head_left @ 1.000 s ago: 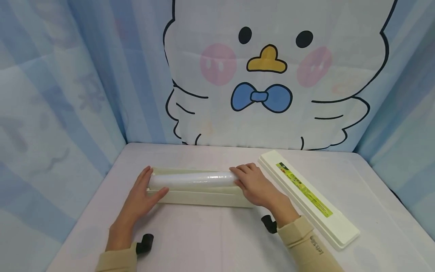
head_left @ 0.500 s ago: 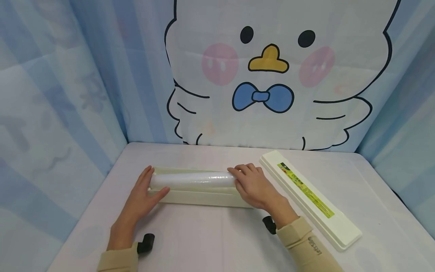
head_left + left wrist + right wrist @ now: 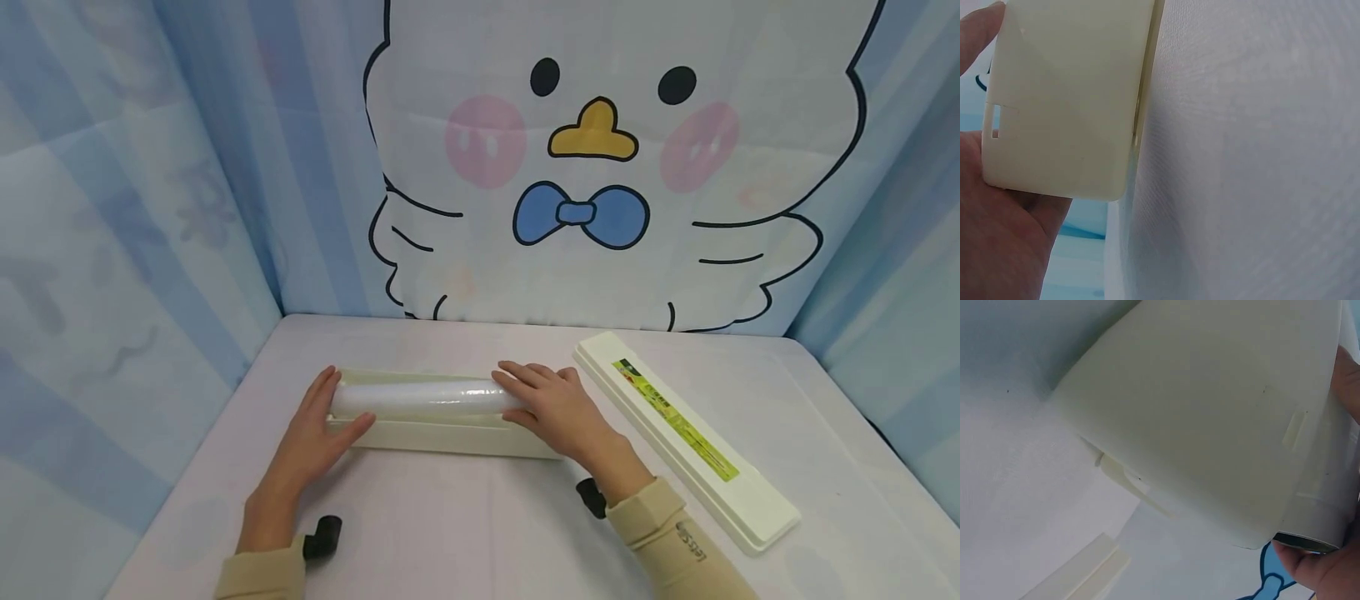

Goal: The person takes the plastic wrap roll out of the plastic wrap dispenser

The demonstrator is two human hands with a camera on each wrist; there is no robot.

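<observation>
A shiny white roll of cling film (image 3: 427, 397) lies lengthwise in a long cream box (image 3: 450, 437) on the table. My left hand (image 3: 306, 446) holds the box's left end, thumb at the front wall and fingers behind. In the left wrist view the box end (image 3: 1066, 112) sits between thumb and fingers. Over the roll's right end is my right hand (image 3: 562, 412), its fingers across the top and its thumb near the front rim. The right wrist view shows this hand gripping the roll (image 3: 1319, 506), which stands proud of the box.
A long cream lid (image 3: 750, 508) with a yellow-green label lies slantwise on the table (image 3: 450, 525), right of the box. A cartoon-printed curtain (image 3: 585, 275) hangs behind the table, with blue curtains at both sides.
My right hand has shifted slightly left along the roll, and its fingers have spread further over the top. The left hand and the box stay in place.
</observation>
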